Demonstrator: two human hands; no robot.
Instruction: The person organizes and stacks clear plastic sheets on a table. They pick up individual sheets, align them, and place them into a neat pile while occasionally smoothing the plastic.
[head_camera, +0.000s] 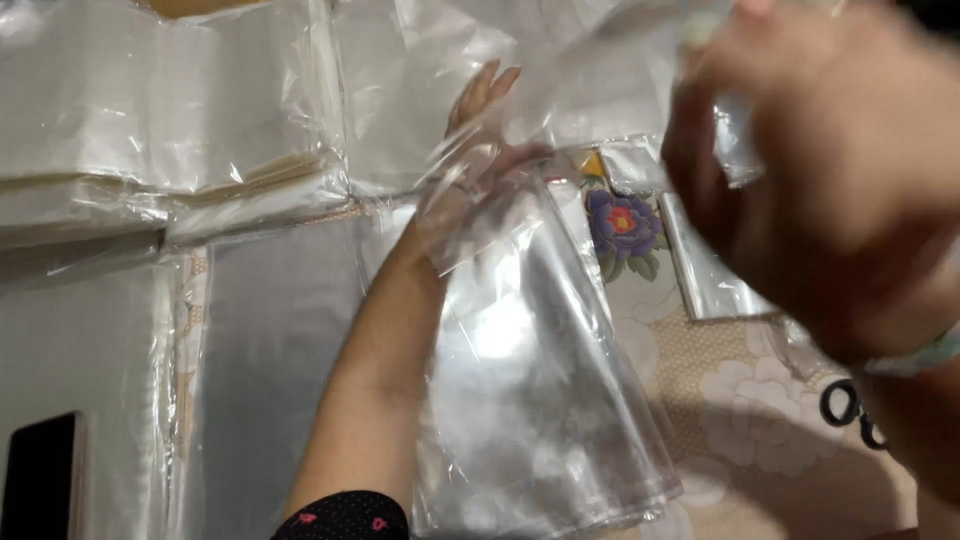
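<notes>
My left hand (470, 165) reaches forward and is partly wrapped in a clear plastic bag (530, 390) that hangs down over my forearm; its fingertips show above the plastic. My right hand (820, 190), blurred and close to the camera at the upper right, grips the upper edge of the same clear plastic sheet near the top of the frame. The bag drapes down toward the lower middle, over a floral cloth (740, 420).
Stacks of flat clear plastic bags (170, 120) lie at the upper left, more sheets (100, 400) cover the left side. A dark phone (40, 475) sits at the lower left. Black scissor handles (850, 410) show at the right. A flat plastic packet (710, 280) lies beneath my right hand.
</notes>
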